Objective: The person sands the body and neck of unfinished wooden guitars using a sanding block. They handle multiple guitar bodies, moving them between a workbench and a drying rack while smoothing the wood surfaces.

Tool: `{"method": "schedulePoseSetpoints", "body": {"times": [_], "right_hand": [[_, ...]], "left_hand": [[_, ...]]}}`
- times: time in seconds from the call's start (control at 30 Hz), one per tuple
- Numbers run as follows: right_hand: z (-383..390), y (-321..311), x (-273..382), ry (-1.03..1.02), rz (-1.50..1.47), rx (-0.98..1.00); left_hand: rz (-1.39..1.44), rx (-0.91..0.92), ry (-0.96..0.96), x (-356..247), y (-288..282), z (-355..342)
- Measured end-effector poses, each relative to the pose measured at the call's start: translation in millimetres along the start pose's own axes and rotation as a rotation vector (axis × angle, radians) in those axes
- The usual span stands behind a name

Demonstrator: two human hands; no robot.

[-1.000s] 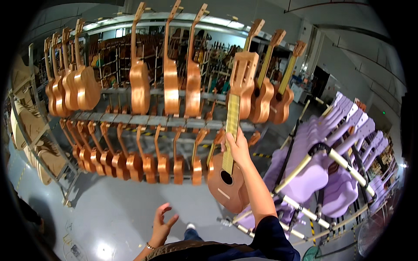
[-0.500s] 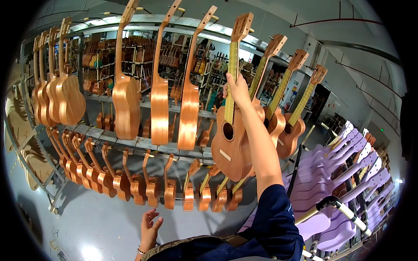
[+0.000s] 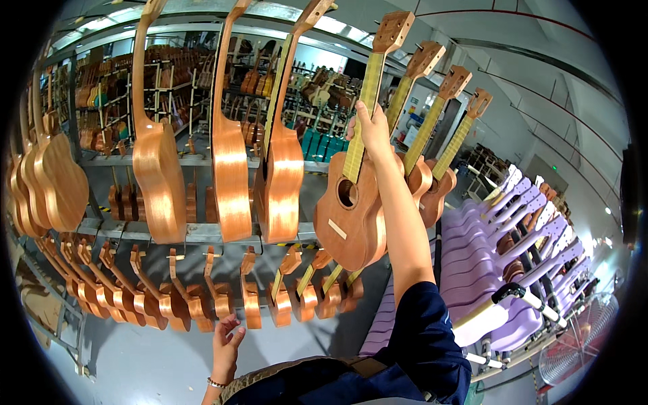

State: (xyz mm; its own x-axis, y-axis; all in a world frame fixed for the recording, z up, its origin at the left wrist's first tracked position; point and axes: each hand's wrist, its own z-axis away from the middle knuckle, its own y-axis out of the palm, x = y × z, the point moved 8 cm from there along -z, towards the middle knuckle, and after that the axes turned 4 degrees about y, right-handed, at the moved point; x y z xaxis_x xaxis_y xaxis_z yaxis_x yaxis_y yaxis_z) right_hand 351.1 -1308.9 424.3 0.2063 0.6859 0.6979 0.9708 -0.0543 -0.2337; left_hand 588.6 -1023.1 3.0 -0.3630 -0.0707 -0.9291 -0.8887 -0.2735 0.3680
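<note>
My right hand (image 3: 370,131) grips the yellowish fretboard of an unfinished brown ukulele (image 3: 344,226) by its neck, arm raised; its headstock (image 3: 393,30) is up at the upper rail, beside three similar ukuleles (image 3: 435,202) on the right. Other ukuleles (image 3: 231,179) hang to its left, showing sides and backs. My left hand (image 3: 227,341) is low, fingers apart and holding nothing, in front of the lower row of hanging ukuleles (image 3: 252,300).
A metal rack rail (image 3: 202,233) crosses ahead. A rack of lilac instrument bodies (image 3: 466,270) on padded bars fills the right, with a fan (image 3: 577,334) beyond. Stocked racks (image 3: 175,88) stand behind. A metal stand (image 3: 71,351) is at the left edge over the grey floor (image 3: 135,368).
My right hand has lifted the ukulele upward into line with the upper row. My left hand has moved slightly up and left. The view has shifted closer to the rack.
</note>
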Motion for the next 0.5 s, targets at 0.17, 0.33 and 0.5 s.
{"method": "schedulePoseSetpoints", "body": {"times": [0.17, 0.33, 0.5], "right_hand": [[5, 17, 5, 0.045, -0.049, 0.043], [-6, 15, -1, 0.039, 0.040, -0.021], [-1, 11, -12, 0.076, 0.018, -0.046]], "left_hand": [[0.034, 0.058, -0.045, 4, -8, -11], [0.003, 0.088, -0.061, 10, -14, -19], [0.057, 0.054, -0.099, 13, -23, -21]]}}
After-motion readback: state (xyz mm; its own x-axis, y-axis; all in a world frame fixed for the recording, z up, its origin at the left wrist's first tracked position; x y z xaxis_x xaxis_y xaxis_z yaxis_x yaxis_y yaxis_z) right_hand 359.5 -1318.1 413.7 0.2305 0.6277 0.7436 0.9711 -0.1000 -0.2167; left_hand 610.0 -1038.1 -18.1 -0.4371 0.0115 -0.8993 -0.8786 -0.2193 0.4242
